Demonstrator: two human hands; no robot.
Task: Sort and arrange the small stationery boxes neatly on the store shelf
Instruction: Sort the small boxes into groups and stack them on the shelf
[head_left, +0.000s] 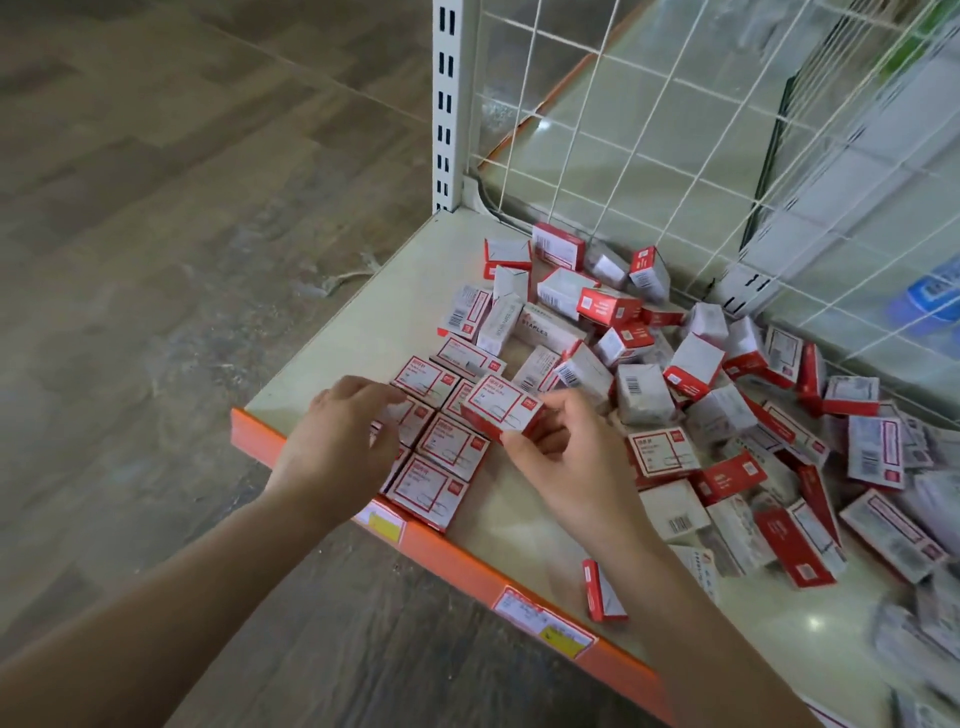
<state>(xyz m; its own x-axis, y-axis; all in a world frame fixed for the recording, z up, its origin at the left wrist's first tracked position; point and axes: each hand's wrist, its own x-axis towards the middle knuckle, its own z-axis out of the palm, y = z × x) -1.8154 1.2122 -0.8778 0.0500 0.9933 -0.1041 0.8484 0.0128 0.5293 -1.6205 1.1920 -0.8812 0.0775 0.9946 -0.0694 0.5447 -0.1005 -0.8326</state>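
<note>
Right hand (563, 457) pinches a small red-and-white cardboard box (501, 408) in its fingers above the neat block of matching boxes (441, 457) at the cream shelf's (337, 353) front-left corner; left hand (337, 441), fingers relaxed, rests on that block.

Wood-look plank floor (156, 208), worn and scuffed, spreads left of the white slotted upright post (448, 104). White wire grid panel (649, 130) runs right from the post, glossy surface behind it catching glare. Frayed string (343, 278) lies on the floor left of the post's base.
</note>
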